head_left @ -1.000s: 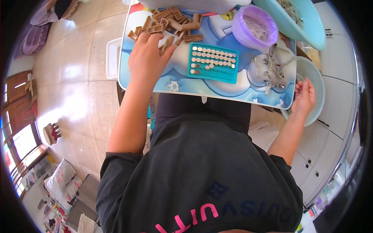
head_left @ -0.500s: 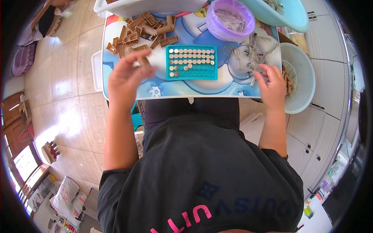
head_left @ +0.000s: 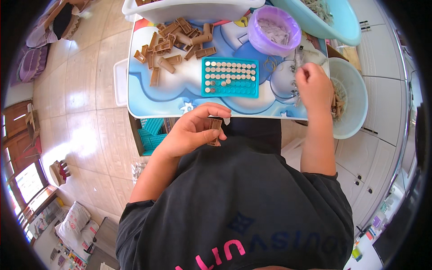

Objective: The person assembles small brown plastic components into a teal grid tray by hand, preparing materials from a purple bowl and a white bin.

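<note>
My left hand (head_left: 191, 132) is in front of the table edge, close to my body. Between its thumb and fingers it grips a brown plastic casing (head_left: 215, 130) with its hollow side showing. My right hand (head_left: 314, 85) is over the right side of the table, fingers curled together at a heap of thin wired parts (head_left: 310, 55); what they pinch is hidden. A teal tray (head_left: 230, 92) lies mid-table with rows of round silver button cells (head_left: 229, 70) in it. More brown casings (head_left: 175, 40) are piled at the back left.
A purple-lined tub (head_left: 274, 31) of small pale pieces stands at the back, beside a white bin (head_left: 193, 12) and a light-blue basin (head_left: 337, 27). A pale round bucket (head_left: 353, 103) stands off the table's right edge. Teal trays (head_left: 150, 139) sit below the left front edge.
My left hand has come down and right, bringing the brown casing in front of my body. My right hand has moved slightly up, its fingers now curled at the wired parts.
</note>
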Available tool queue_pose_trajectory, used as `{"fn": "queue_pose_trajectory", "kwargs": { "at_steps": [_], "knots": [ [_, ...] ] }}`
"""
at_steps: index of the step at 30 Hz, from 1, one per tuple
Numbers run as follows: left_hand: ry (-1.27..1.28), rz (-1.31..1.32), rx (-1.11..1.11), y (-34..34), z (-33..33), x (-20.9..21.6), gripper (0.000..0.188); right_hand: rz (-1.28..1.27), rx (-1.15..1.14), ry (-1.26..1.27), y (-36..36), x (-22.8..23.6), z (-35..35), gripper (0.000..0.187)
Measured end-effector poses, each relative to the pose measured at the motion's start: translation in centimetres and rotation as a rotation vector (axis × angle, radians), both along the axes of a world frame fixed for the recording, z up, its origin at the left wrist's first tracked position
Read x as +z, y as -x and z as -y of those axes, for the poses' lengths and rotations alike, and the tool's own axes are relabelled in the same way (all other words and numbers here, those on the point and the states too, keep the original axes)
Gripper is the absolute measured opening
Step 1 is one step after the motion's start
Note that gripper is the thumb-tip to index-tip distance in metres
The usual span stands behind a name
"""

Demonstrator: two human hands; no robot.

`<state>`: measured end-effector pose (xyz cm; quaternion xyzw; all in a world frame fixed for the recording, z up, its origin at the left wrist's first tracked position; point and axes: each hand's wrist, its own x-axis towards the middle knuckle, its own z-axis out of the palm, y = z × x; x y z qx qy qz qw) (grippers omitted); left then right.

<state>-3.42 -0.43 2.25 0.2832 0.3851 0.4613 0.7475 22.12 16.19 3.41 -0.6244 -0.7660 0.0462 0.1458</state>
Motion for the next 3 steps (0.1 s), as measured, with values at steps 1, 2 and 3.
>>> {"fn": "queue_pose_trajectory", "kwargs": {
  "at_steps": [1, 2, 3],
  "knots": [
    [0.04, 0.005, -0.035, 0.1, -0.2, -0.1, 0.028, 0.0, 0.0, -0.005, -0.4, 0.3, 0.0, 0.017],
    [0.079, 0.01, -0.071, 0.2, -0.4, -0.4, 0.029, -0.229, -0.098, 0.115, -1.3, 0.4, -0.2, 0.018],
    [0.094, 0.065, -0.133, 0.3, -0.7, -0.9, 0.028, -0.461, -0.195, 0.235, -2.1, 0.5, -0.4, 0.019]
  ]
}}
